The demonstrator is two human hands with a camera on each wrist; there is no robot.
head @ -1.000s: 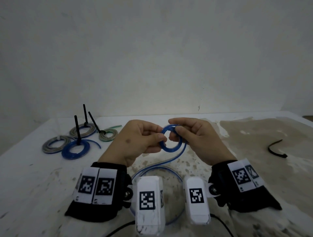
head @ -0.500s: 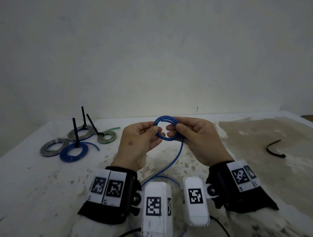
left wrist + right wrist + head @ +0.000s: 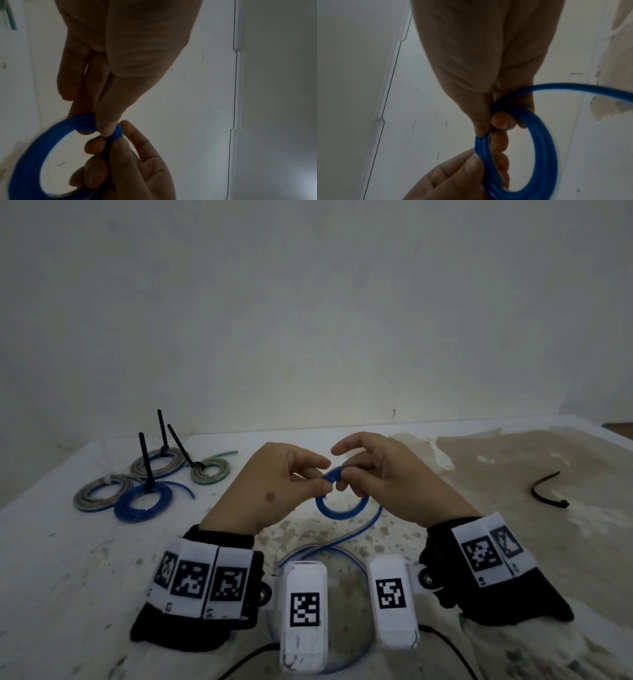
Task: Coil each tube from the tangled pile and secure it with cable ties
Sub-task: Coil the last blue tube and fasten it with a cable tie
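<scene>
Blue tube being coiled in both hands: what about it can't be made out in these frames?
- Head view: the blue plastic tube trails toward the person; the white wrist cameras hide its free end.
- Left wrist view: coil motion-blurred, turns uncountable.
- Right wrist view: the strand is cut off by the right edge.

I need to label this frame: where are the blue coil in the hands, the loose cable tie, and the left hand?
blue coil (image 3: 342,513), head view, lower arc
cable tie (image 3: 544,491), head view, curved strap
left hand (image 3: 274,487), head view, back of hand
</scene>
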